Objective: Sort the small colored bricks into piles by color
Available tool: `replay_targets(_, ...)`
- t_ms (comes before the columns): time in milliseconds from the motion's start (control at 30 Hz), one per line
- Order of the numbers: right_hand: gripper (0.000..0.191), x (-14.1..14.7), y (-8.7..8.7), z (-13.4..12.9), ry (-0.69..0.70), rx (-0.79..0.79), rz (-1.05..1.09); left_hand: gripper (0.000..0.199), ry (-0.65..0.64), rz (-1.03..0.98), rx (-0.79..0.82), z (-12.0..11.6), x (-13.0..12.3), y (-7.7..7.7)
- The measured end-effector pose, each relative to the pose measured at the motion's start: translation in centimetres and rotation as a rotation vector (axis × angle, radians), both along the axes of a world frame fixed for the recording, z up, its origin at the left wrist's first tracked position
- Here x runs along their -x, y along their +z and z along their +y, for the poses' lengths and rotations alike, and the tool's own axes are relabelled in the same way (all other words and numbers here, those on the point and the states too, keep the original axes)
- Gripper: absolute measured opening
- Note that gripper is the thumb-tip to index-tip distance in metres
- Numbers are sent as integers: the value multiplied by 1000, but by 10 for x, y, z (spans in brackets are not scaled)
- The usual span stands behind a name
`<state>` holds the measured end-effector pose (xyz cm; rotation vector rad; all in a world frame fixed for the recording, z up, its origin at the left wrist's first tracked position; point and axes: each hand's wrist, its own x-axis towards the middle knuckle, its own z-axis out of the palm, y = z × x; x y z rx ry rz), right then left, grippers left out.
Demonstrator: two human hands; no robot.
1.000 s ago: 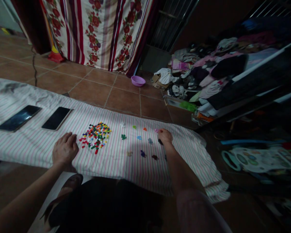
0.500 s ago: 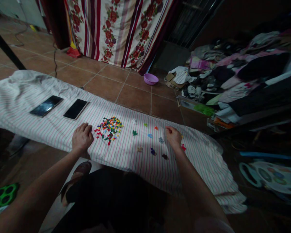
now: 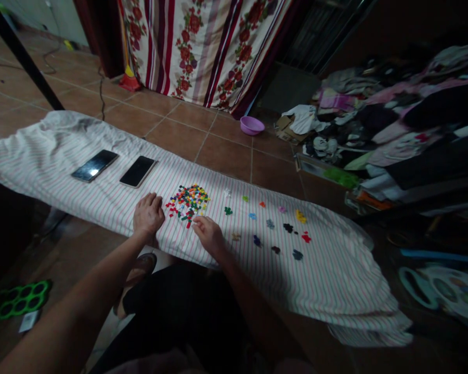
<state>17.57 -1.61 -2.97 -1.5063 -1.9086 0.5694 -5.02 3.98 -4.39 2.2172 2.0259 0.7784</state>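
A mixed pile of small coloured beads [image 3: 191,200] lies on the striped cloth. My right hand [image 3: 209,236] is at the pile's lower right edge, thumb and forefinger pinched near the red and green pieces; whatever they hold is too small to make out. My left hand [image 3: 148,214] rests on the cloth left of the pile, its fingers curled under and its palm hidden. To the right sit small single-colour groups, among them a dark green group [image 3: 228,211], a light blue group [image 3: 252,216], a black group [image 3: 288,227] and a yellow group [image 3: 300,216].
Two phones [image 3: 139,171] lie on the striped cloth [image 3: 335,275] at the left. Beyond it, a purple basin [image 3: 251,125] stands on the tiled floor near a floral curtain [image 3: 203,52]. Clothes [image 3: 359,114] are heaped at the right. A green plastic frame [image 3: 25,300] is at lower left.
My right hand has moved left from the single-colour groups to the mixed pile, uncovering the pink, black and yellow groups. My left hand stays beside the pile. The view has shifted slightly.
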Motion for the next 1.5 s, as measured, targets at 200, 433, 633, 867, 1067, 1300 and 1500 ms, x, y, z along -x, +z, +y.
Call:
replay_targets(200, 18, 23, 1, -10, -7, 48, -218, 41, 1, -26, -1, -3, -1, 3)
replay_targets(433, 16, 45, 5, -16, -133, 70, -363, 41, -25, -34, 21, -4, -1, 8)
replay_targets(633, 20, 48, -1, -12, -115, 40, -361, 41, -52, -39, -12, -6, -1, 13)
replay_targets(867, 25, 37, 8, -21, -149, -12, -185, 40, -60, -50, -33, -6, -1, 10)
replay_targets(1067, 22, -20, 21, -39, -210, -164, -2, 42, -51, 4, -2, -3, 0, 9)
replay_targets(1300, 24, -190, 8, -73, -695, -294, 13, 44, -43, 78, -35, -3, 0, 9)
replay_targets(1500, 32, -311, -5, -91, -1073, -118, -55, 47, -20, 132, -42, -4, -2, 11)
